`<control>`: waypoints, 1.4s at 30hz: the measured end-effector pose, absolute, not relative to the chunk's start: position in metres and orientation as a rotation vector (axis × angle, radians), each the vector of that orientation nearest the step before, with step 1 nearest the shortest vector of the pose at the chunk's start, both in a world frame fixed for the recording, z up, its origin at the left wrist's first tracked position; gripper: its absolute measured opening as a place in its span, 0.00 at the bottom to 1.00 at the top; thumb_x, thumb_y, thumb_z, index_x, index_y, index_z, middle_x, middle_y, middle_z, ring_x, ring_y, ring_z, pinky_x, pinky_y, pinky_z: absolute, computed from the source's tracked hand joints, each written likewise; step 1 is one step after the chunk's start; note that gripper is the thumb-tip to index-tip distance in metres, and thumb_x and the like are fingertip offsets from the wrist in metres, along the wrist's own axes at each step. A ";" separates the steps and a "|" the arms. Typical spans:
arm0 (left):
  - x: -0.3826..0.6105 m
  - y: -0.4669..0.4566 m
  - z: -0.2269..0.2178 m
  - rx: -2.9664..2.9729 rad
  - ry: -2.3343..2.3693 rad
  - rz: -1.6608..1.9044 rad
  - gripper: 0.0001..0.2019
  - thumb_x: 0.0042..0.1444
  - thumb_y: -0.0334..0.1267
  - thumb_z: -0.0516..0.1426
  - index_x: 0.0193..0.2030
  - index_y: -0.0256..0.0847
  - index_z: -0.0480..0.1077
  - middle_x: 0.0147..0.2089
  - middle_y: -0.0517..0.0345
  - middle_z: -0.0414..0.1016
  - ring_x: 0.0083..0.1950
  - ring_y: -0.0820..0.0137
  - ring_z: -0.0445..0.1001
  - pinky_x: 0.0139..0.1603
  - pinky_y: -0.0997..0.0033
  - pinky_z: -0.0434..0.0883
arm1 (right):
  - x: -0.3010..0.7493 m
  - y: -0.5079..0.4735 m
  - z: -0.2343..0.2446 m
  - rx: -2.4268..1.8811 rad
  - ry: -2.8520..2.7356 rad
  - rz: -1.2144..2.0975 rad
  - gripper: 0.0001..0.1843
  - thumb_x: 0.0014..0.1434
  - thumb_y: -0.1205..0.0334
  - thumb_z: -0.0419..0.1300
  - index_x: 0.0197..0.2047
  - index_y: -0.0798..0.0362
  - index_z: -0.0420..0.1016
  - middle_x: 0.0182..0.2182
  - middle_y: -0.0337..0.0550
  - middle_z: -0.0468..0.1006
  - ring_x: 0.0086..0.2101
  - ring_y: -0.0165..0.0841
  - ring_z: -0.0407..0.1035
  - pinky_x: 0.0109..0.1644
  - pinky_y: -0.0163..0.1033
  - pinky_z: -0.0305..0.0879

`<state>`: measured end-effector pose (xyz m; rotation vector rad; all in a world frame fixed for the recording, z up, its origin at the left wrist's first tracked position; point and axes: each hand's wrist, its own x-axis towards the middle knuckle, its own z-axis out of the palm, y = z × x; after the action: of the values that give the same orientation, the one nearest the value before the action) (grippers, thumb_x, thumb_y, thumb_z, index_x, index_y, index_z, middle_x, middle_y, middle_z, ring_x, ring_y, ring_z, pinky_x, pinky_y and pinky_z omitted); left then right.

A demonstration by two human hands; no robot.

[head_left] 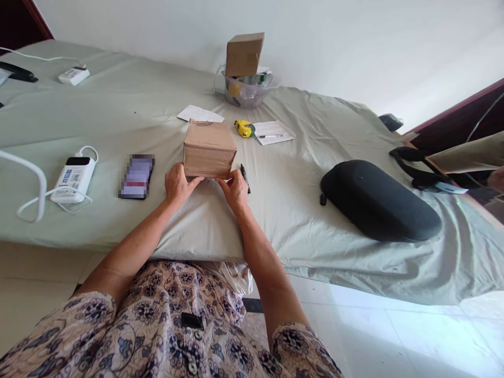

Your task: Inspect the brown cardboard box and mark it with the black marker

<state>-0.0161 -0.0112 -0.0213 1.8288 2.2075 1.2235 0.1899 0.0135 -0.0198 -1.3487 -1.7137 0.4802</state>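
A taped brown cardboard box (209, 148) rests on a bed covered with a grey-green sheet (118, 110). My left hand (179, 184) touches the box's near bottom-left corner, fingers curled against it. My right hand (236, 190) pinches at the box's near bottom-right edge, fingers pressed together on it. A black marker (244, 177) lies just right of my right hand.
A phone (136, 176) and a white power bank with cable (74, 179) lie to the left. A black hard case (378, 202) sits at right. Behind the box are papers (199, 114), a yellow tape measure (244, 128), a pen on paper (272, 132), and a clear bowl (246, 92) bearing a second box (244, 53).
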 end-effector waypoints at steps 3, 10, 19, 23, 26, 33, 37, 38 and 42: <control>-0.018 -0.012 -0.018 1.833 2.168 1.263 0.29 0.55 0.67 0.60 0.42 0.40 0.66 0.47 0.40 0.77 0.53 0.49 0.78 0.53 0.52 0.74 | 0.192 0.014 -0.016 -1.307 -1.690 0.513 0.17 0.62 0.43 0.55 0.35 0.47 0.60 0.25 0.33 0.68 0.26 0.29 0.63 0.35 0.38 0.61; -0.017 -0.015 -0.014 1.908 1.956 1.506 0.32 0.64 0.67 0.46 0.52 0.38 0.67 0.54 0.36 0.75 0.58 0.53 0.75 0.59 0.53 0.72 | 0.193 0.014 -0.011 -1.286 -1.675 0.583 0.11 0.66 0.52 0.46 0.35 0.47 0.61 0.24 0.34 0.69 0.27 0.31 0.66 0.38 0.39 0.64; -0.014 -0.033 0.007 2.157 1.914 1.695 0.27 0.65 0.61 0.49 0.57 0.44 0.73 0.61 0.41 0.74 0.66 0.55 0.71 0.70 0.49 0.63 | 0.190 0.009 -0.009 -1.296 -1.790 0.787 0.12 0.67 0.54 0.50 0.36 0.49 0.69 0.31 0.39 0.80 0.27 0.30 0.70 0.39 0.37 0.67; -0.009 -0.040 0.010 2.240 1.881 1.658 0.21 0.64 0.58 0.52 0.49 0.49 0.78 0.55 0.47 0.77 0.61 0.57 0.73 0.73 0.45 0.57 | 0.187 0.007 -0.011 -1.295 -2.023 0.775 0.15 0.67 0.53 0.51 0.36 0.50 0.74 0.29 0.40 0.81 0.30 0.31 0.73 0.41 0.37 0.66; -0.003 -0.041 0.011 2.305 1.825 1.596 0.18 0.66 0.54 0.53 0.49 0.51 0.79 0.55 0.50 0.77 0.63 0.57 0.72 0.76 0.44 0.53 | 0.184 0.006 -0.013 -1.302 -2.104 0.717 0.15 0.67 0.53 0.53 0.36 0.51 0.76 0.29 0.40 0.81 0.32 0.32 0.73 0.41 0.37 0.65; 0.002 -0.037 0.017 2.359 1.743 1.452 0.21 0.68 0.51 0.49 0.58 0.47 0.75 0.64 0.47 0.75 0.70 0.56 0.68 0.74 0.48 0.57 | 0.185 0.004 -0.011 -1.200 -1.763 0.556 0.26 0.67 0.43 0.53 0.60 0.50 0.69 0.40 0.45 0.80 0.30 0.30 0.70 0.39 0.39 0.71; 0.002 -0.037 0.018 2.384 1.732 1.420 0.20 0.66 0.49 0.51 0.58 0.47 0.75 0.65 0.47 0.74 0.71 0.56 0.68 0.73 0.49 0.59 | 0.179 -0.003 -0.007 -1.094 -1.830 0.397 0.39 0.63 0.40 0.59 0.72 0.46 0.56 0.58 0.55 0.72 0.43 0.38 0.73 0.46 0.46 0.76; 0.002 -0.037 0.018 2.386 1.730 1.414 0.20 0.66 0.49 0.52 0.58 0.48 0.75 0.65 0.47 0.74 0.71 0.56 0.68 0.73 0.49 0.60 | 0.176 -0.005 -0.006 -1.086 -1.868 0.368 0.39 0.64 0.41 0.59 0.72 0.44 0.55 0.60 0.55 0.70 0.46 0.40 0.73 0.49 0.48 0.77; 0.003 -0.038 0.019 2.381 1.702 1.435 0.18 0.65 0.47 0.53 0.57 0.49 0.75 0.65 0.48 0.74 0.71 0.55 0.68 0.72 0.47 0.59 | 0.169 -0.009 -0.003 -1.067 -1.937 0.257 0.29 0.69 0.45 0.54 0.70 0.43 0.60 0.60 0.53 0.70 0.53 0.41 0.71 0.56 0.50 0.76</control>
<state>0.0028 -0.0377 0.0189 2.3813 1.7016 1.4348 0.1691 -0.0089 -0.0027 -1.0672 -1.9368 0.2566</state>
